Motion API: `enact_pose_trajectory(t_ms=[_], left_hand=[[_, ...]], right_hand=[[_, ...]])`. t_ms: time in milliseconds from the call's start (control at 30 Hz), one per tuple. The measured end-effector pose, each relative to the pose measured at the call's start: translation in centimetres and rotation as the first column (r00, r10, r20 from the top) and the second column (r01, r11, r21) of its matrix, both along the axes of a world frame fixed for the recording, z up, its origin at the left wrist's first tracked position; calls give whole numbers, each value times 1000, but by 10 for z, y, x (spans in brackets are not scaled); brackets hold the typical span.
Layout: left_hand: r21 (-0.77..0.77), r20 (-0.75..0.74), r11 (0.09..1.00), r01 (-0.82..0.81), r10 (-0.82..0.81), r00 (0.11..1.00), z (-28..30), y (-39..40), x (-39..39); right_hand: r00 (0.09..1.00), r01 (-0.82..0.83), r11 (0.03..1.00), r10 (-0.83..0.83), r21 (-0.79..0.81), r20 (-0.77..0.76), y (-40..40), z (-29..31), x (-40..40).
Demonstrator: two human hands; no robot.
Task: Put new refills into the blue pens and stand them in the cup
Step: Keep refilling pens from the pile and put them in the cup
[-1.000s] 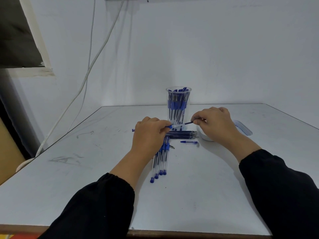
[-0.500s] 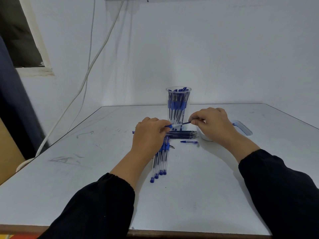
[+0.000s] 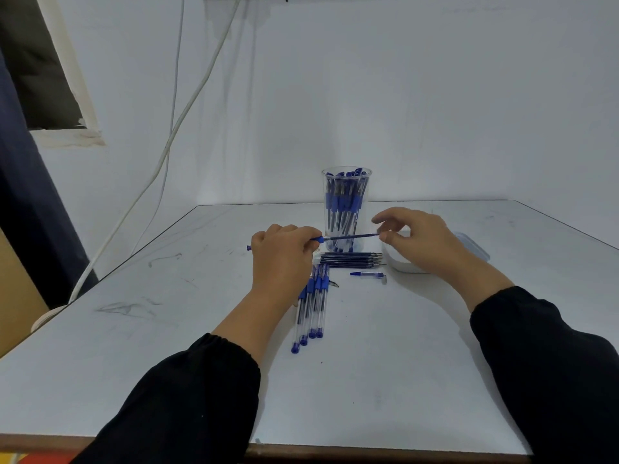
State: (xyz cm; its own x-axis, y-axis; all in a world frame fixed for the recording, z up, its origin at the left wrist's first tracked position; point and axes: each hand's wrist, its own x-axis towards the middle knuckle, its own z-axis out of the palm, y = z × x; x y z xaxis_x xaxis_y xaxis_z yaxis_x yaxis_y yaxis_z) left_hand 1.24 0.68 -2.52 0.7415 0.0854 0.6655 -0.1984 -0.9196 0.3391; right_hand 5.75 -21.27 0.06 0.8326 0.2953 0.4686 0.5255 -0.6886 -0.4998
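Two hands, one refill halfway home

Left hand [image 3: 281, 259] grips the pen barrel [image 3: 317, 239] level, so the right hand [image 3: 418, 241] can pinch the refill [image 3: 350, 236] by its tail, other fingers fanned out. Spare refills [image 3: 350, 259] lie just below, empty pens [image 3: 311, 309] nearer me, cup [image 3: 346, 209] right behind, already packed.

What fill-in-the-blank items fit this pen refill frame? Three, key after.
1. The left hand grips a pen barrel with a ____ sticking out of it toward the right hand.
2. The finished pens stand in a clear ____ behind the hands.
3. The loose refills lie on the table just in front of the ____.

Missing words: refill; cup; cup
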Motion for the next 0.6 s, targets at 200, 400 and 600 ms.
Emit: enact_pose_trajectory(t_ms=[200,400,600], left_hand=[[18,-4,1000,-8,8,1000,-1,0,0],[16,4,1000,1,-1,1000,0,0,0],[2,-1,1000,31,-31,1000,-1,-3,0]], right_hand=[[995,96,995,-96,-36,16,-6,3,1],[999,36,996,-37,-82,-10,1,4,0],[997,-71,997,72,28,-16,10,-5,-3]])
